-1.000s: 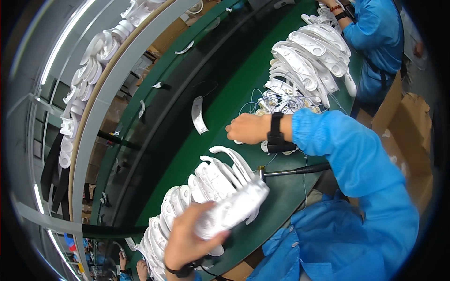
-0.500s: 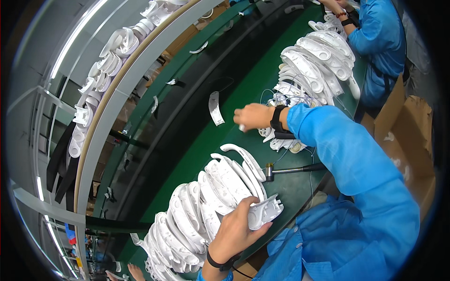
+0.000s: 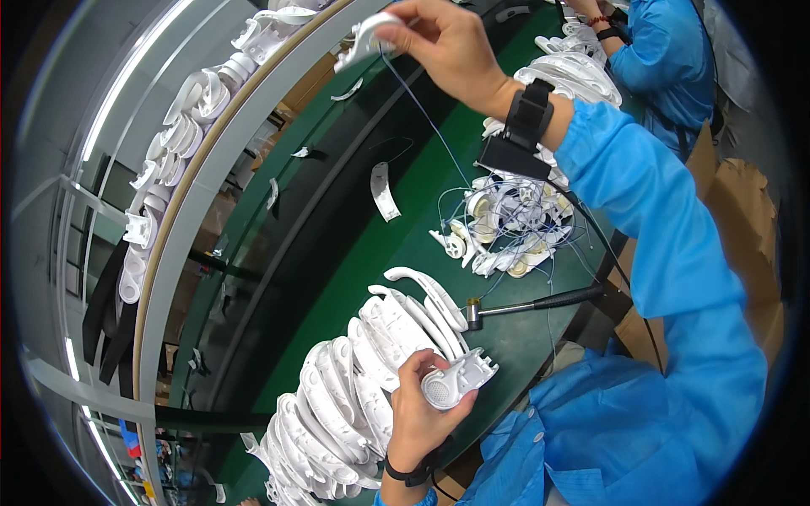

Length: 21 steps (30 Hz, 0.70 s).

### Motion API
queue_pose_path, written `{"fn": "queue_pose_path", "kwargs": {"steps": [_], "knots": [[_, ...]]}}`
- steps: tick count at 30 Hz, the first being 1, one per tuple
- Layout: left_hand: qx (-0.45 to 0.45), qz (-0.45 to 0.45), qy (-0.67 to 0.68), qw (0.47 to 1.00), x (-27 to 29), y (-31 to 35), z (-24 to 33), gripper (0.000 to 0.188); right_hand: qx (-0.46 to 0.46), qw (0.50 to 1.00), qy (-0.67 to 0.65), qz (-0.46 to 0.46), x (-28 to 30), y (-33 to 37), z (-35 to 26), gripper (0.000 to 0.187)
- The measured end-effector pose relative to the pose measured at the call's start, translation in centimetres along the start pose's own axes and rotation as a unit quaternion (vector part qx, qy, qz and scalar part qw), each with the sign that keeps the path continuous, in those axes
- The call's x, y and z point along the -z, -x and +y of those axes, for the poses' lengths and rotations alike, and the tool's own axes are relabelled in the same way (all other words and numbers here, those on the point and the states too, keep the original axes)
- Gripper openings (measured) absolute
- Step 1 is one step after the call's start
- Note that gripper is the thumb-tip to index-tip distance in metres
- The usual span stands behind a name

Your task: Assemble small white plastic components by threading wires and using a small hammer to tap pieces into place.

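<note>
One white shell sits in the left hand, gripped between thumb and fingers low beside the stacked shells; one corded part is pinched in the right hand, raised high, arm outstretched. The two are apart, unjoined; that stack and a tangle of wired pieces on the green surface seem left to handle.

Flat green worktable beneath left hand | long grey tan-edged shelf beam left of right hand | slim white glowing tube light farther out leftward
</note>
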<state>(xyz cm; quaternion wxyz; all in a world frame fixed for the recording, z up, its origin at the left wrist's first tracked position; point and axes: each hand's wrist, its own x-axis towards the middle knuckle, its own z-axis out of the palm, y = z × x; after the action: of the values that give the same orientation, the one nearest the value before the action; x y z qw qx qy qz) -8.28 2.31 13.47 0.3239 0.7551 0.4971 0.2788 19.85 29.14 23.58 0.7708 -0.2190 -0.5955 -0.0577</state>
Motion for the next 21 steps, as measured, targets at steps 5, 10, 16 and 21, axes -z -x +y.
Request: {"fn": "queue_pose_path", "kwargs": {"steps": [5,10,16,21], "knots": [[-0.049,0.006,0.022,0.999,-0.9,-0.3,0.0,0.074,0.046,0.908,0.242,-0.340,4.0,0.2,0.5,0.024],[-0.037,0.017,0.059,0.997,-1.6,-0.6,0.7,0.055,0.061,0.962,0.207,-0.164,4.9,-1.5,0.5,0.027],[-0.020,0.045,0.106,0.993,-3.0,-0.7,-0.5,0.042,0.043,0.980,0.127,-0.146,5.6,-1.0,-0.8,0.027],[0.043,0.073,0.157,0.984,-4.1,0.1,-2.8,0.016,0.074,0.907,0.309,-0.278,7.2,-0.2,1.0,0.026]]}}
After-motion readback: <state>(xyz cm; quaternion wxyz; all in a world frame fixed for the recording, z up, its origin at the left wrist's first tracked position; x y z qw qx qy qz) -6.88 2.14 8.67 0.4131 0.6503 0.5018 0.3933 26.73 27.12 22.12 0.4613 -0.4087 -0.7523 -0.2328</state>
